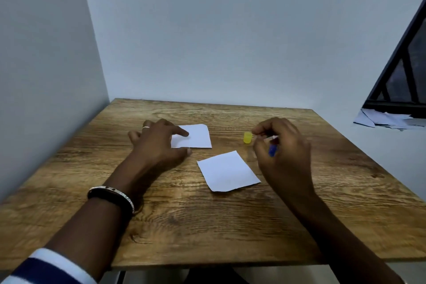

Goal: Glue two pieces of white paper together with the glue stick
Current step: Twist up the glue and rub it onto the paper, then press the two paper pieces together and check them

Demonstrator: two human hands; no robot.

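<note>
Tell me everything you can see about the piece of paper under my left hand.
The far paper is a plain white, roughly rectangular sheet lying flat on the wooden table. The left hand covers its left edge, with the index finger laid on the sheet. It lies apart from the near paper.

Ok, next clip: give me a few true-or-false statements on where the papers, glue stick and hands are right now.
1. The far white paper and the near white paper lie apart on the wooden table. True.
2. The yellow cap sits on the glue stick. False: it stands on the table, off the stick.
3. The right hand grips the glue stick. True.
4. The left hand lifts the far white paper into the air. False: the paper lies flat, with fingers resting on it.
5. The bracelet is on the right wrist. False: it is on the left wrist.
</note>
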